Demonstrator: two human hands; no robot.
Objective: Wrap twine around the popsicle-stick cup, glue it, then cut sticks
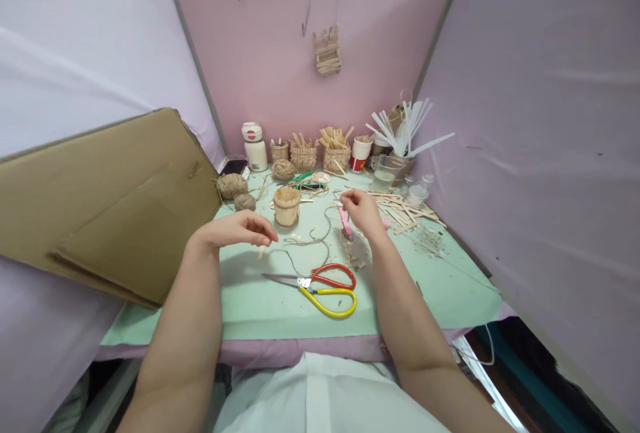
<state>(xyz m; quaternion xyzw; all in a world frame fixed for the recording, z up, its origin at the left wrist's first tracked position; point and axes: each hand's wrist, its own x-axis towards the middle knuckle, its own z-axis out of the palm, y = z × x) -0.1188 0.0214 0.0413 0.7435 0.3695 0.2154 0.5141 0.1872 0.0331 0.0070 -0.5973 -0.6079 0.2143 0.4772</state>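
Twine [311,242], thin and brown, lay in loose curves on the green tabletop [280,320] at center frame. The right hand [361,210] pinched one end between fingertips; the left hand [245,228] hung half-curled, its grip unclear from this angle.

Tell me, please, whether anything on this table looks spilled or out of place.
Yes, mildly: many wooden sticks lie spread loosely to the right of the right hand, while others stand in a basket. Fine scraps litter the table just in front of them, looking like unswept debris. I see no plain damage.
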